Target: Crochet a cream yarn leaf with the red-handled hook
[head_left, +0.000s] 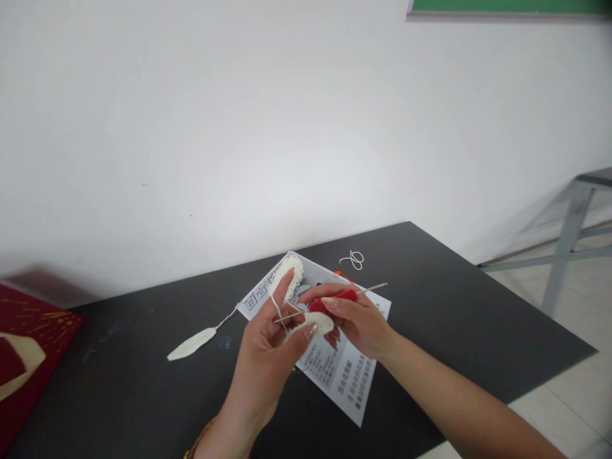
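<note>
My left hand (272,344) pinches a small white crochet piece (321,323) between thumb and fingers. White yarn (276,305) runs over its raised index finger. In my right hand (356,319) is a crochet hook with a red handle (335,301); its thin metal shaft points left and lies at the top edge of the crochet piece. Behind my left fingertips a bundle of white yarn (292,271) rests on a printed paper sheet (347,389). Part of the sheet is hidden under my hands.
On the black table (430,306) lies a white leaf-shaped crochet piece (194,344) with a yarn tail. A loop of white string (354,259) and an orange-red item (342,275) are beyond my right hand. A dark red bag or box (43,331) stands at left; a white wall (239,127) rises behind.
</note>
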### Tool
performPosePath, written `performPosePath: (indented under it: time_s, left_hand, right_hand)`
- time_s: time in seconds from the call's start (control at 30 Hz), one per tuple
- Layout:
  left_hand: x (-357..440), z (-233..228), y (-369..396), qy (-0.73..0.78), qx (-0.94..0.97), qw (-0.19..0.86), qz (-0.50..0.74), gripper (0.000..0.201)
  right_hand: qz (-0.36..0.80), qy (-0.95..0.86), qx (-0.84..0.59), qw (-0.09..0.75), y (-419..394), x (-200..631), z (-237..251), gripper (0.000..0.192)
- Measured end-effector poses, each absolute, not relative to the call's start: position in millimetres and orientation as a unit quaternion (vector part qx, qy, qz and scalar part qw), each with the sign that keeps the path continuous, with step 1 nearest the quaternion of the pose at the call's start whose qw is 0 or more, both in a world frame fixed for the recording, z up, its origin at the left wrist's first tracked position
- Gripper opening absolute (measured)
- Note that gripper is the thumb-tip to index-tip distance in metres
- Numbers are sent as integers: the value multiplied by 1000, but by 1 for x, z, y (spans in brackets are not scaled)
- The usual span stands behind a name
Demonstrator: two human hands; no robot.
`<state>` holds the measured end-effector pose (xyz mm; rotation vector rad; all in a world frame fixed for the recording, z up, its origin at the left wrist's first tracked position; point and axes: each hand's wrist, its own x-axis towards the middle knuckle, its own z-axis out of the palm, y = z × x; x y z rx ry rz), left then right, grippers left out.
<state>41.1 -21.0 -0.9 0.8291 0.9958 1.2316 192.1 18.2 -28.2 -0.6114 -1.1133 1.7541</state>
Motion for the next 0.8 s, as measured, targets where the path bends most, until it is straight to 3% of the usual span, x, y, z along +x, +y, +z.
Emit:
performPosePath:
  time_s: [0.8]
  left_hand:
    - [43,-1,-23,446,354,617,543,73]
  right_hand:
    - [690,-490,-270,459,18,194,-33,26]
